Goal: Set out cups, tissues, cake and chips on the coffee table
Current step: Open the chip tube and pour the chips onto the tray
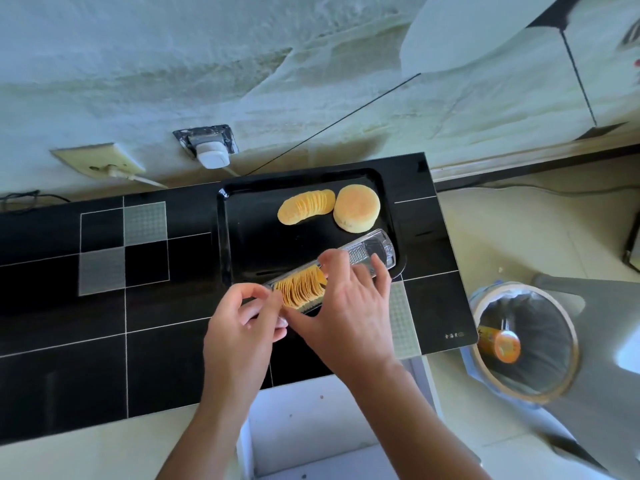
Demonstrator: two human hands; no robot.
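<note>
A black tray [242,230] lies on the black coffee table [104,341]. On it sit a fanned row of chips [306,206] and a round yellow cake [356,208], side by side at the tray's far right. A clear plastic chip tray [372,251] lies slanted over the black tray's near edge, with a stack of chips [301,287] in its near half. My left hand [242,327] pinches the plastic tray's near end. My right hand [346,306] grips the chip stack, thumb at its near end, fingers over the far end.
A bin [523,344] with a black liner and an orange-lidded chip can [502,344] in it stands on the floor at the table's right end. Wall sockets with a white plug [211,152] sit behind the table. A white box is below the table's near edge.
</note>
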